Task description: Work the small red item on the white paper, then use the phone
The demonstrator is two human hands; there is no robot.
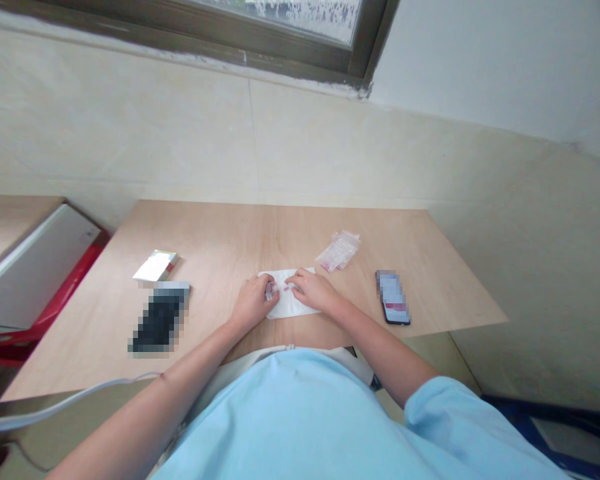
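Observation:
A white sheet (291, 308), paper or tissue, lies near the front of the wooden table, between my two hands. My left hand (254, 301) rests on its left edge, thumb and fingers closed around a small clear plastic bag (270, 291). From the right, my right hand (314, 291) reaches over the sheet with its thumb and forefinger curled close together. Just by those fingertips are tiny reddish pieces (287, 289); whether one is pinched is too small to see clearly. Beyond the right hand, a pile of clear zip bags (341, 251) with some reddish marks lies flat.
A phone (394, 299) lies on the right of the table (260, 233). On the left are a white box (156, 265) and a blurred dark flat object (159, 321). A pale cable (70, 401) runs by the front left edge. The wall stands behind.

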